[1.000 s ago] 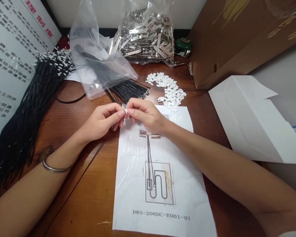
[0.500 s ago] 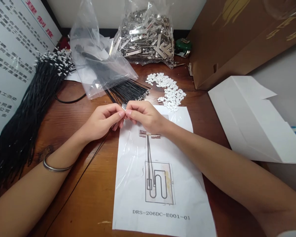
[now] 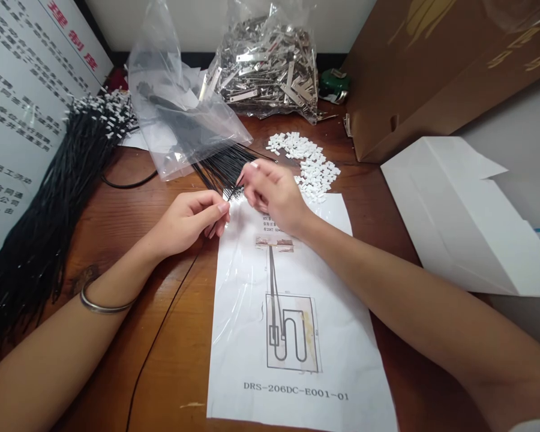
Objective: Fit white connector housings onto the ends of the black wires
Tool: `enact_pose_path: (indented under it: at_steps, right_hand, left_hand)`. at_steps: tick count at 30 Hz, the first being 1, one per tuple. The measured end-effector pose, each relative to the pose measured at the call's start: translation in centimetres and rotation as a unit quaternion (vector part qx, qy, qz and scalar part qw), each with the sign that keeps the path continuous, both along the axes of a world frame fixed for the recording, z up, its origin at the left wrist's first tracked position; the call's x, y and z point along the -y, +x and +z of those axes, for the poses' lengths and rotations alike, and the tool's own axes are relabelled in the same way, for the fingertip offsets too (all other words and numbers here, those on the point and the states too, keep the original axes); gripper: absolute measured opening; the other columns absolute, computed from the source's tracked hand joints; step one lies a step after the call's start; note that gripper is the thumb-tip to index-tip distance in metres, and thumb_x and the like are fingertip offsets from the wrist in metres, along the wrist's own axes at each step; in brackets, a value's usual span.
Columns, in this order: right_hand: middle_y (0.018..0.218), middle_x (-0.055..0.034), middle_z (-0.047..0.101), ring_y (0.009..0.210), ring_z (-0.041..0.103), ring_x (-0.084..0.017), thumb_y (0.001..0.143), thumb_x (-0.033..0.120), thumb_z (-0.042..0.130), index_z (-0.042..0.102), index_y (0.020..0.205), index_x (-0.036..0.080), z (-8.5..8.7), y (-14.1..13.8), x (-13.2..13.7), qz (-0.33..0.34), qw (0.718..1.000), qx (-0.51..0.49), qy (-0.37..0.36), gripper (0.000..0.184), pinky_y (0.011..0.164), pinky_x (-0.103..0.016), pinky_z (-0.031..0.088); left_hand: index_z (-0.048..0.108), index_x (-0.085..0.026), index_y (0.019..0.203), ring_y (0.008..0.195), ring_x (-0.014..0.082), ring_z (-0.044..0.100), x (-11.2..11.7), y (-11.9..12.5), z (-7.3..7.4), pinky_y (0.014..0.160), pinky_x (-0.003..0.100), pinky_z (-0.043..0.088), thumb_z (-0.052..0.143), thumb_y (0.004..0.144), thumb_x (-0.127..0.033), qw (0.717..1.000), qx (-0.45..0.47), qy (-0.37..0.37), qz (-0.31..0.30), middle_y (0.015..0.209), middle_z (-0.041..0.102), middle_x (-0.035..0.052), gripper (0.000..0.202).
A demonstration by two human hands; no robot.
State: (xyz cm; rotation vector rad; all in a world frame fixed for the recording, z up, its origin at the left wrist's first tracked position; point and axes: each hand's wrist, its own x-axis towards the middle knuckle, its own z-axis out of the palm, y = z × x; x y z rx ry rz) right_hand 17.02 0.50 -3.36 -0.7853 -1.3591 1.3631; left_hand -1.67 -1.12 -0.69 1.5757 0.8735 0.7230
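Low over the top of the printed sheet, my left hand (image 3: 191,219) pinches a thin black wire (image 3: 164,318) between thumb and index finger. The wire's long tail hangs below that hand and curves down the table to the bottom edge. A short dark length rises from the left fingertips to my right hand (image 3: 274,195), whose fingers are curled closed around it. The end of the wire is hidden in the right fingers. Just behind both hands lies a bundle of black wires (image 3: 220,165), and small white plastic housings (image 3: 317,171) are piled beyond the right hand.
A printed drawing sheet (image 3: 238,360) lies on the wooden table. A clear bag of metal strips (image 3: 265,72) stands at the back, beside an empty-looking plastic bag (image 3: 162,114). White-tipped black wires (image 3: 49,204) hang at left. A brown box (image 3: 400,78) and white folded card (image 3: 459,222) stand right.
My right hand has parted from the left, moving up and slightly right, its fingers now turned upward. My left hand stays in place, while the wire's tail has shifted right on the table.
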Motion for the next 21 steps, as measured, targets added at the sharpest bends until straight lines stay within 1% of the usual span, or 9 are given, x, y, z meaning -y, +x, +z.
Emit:
enact_pose_path:
  at_steps: [3,5,7,10,12,14,16,18,21]
  right_hand:
    - [0.058,0.0050,0.052,0.051,0.044,-0.006,0.083,0.054,0.073,0.057,0.073,0.017,0.3,-0.1,0.5,0.050,0.996,0.056,0.044,0.041,0.047,-0.023,0.031]
    - [0.058,0.0043,0.053,0.052,0.045,-0.006,0.085,0.052,0.072,0.057,0.073,0.016,0.3,-0.2,0.5,0.054,0.996,0.059,0.048,0.041,0.048,-0.024,0.032]
    - [0.055,0.0056,0.050,0.049,0.042,-0.006,0.087,0.053,0.069,0.054,0.075,0.018,0.1,-0.1,0.3,0.033,0.998,0.034,0.028,0.040,0.046,-0.023,0.030]
    - [0.052,0.0085,0.047,0.043,0.034,-0.005,0.088,0.053,0.067,0.051,0.079,0.021,-0.3,0.1,-0.4,-0.018,0.999,-0.023,-0.024,0.038,0.041,-0.022,0.023]
    - [0.052,0.0097,0.045,0.040,0.030,-0.005,0.088,0.055,0.067,0.049,0.081,0.022,-0.4,0.1,-0.7,-0.052,0.996,-0.051,-0.050,0.038,0.039,-0.022,0.021]
    - [0.053,0.0100,0.044,0.040,0.030,-0.005,0.087,0.058,0.066,0.048,0.082,0.023,-0.5,0.1,-0.8,-0.082,0.993,-0.064,-0.061,0.039,0.039,-0.021,0.021]
    - [0.053,0.0099,0.042,0.041,0.031,-0.005,0.086,0.061,0.065,0.047,0.081,0.024,-0.5,0.1,-0.9,-0.111,0.990,-0.067,-0.064,0.041,0.039,-0.021,0.022]
    - [0.053,0.0095,0.041,0.041,0.033,-0.005,0.086,0.063,0.064,0.047,0.081,0.024,-0.5,0.0,-0.8,-0.140,0.986,-0.066,-0.064,0.042,0.039,-0.021,0.023]
    - [0.053,0.0089,0.040,0.043,0.035,-0.006,0.086,0.064,0.064,0.048,0.081,0.025,-0.4,-0.1,-0.8,-0.166,0.983,-0.058,-0.061,0.042,0.039,-0.022,0.025]
  left_hand:
    - [0.059,-0.016,0.066,0.048,0.0087,0.049,-0.1,-0.1,-0.1,0.048,0.021,0.038,0.068,0.089,-0.044,1.000,-0.005,0.001,0.000,0.055,0.061,0.0001,0.037]
    - [0.062,-0.015,0.069,0.048,0.0092,0.050,-0.2,-0.2,-0.2,0.048,0.022,0.039,0.067,0.089,-0.042,1.000,0.005,-0.005,-0.005,0.055,0.061,0.0006,0.035]
    - [0.067,-0.015,0.075,0.049,0.0103,0.052,-0.3,-0.3,-0.3,0.048,0.022,0.041,0.065,0.090,-0.039,0.999,0.042,-0.020,-0.018,0.058,0.063,0.0015,0.029]
    - [0.071,-0.014,0.084,0.051,0.0107,0.055,-0.2,-0.5,-0.4,0.050,0.023,0.044,0.072,0.084,-0.034,0.995,0.095,-0.026,-0.035,0.065,0.068,0.0030,0.020]
    - [0.071,-0.015,0.088,0.050,0.0095,0.055,-0.2,-0.5,-0.5,0.049,0.022,0.045,0.079,0.079,-0.034,0.995,0.095,-0.014,-0.028,0.071,0.072,0.0040,0.023]
    - [0.071,-0.015,0.088,0.049,0.0086,0.054,-0.2,-0.4,-0.6,0.049,0.022,0.045,0.079,0.080,-0.043,0.996,0.088,0.001,-0.010,0.073,0.073,0.0050,0.030]
    - [0.069,-0.015,0.081,0.049,0.0098,0.055,-0.4,-0.2,-0.7,0.048,0.023,0.045,0.069,0.085,-0.058,0.995,0.093,0.000,0.019,0.071,0.072,0.0059,0.043]
    - [0.065,-0.016,0.071,0.047,0.0111,0.054,-0.6,0.1,-0.6,0.046,0.025,0.044,0.053,0.091,-0.068,0.993,0.102,-0.020,0.053,0.065,0.068,0.0055,0.057]
    - [0.054,-0.019,0.062,0.042,0.0112,0.049,-1.0,0.3,-0.3,0.042,0.026,0.041,0.040,0.095,-0.069,0.988,0.109,-0.057,0.097,0.055,0.059,0.0023,0.062]
